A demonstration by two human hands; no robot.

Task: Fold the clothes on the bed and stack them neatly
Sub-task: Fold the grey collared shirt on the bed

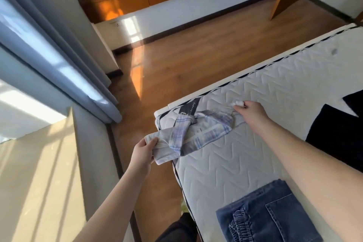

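here the plaid shirt stretches crosswise at the mattress corner, left hand gripping its near-left end, right hand pinching its far-right end.

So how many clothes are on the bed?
3: a pale plaid cotton shirt at the mattress corner, folded blue denim jeans nearest the camera, a dark garment at right. More may lie out of view.

Shirt at mattress corner, jeans nearer, dark garment right.
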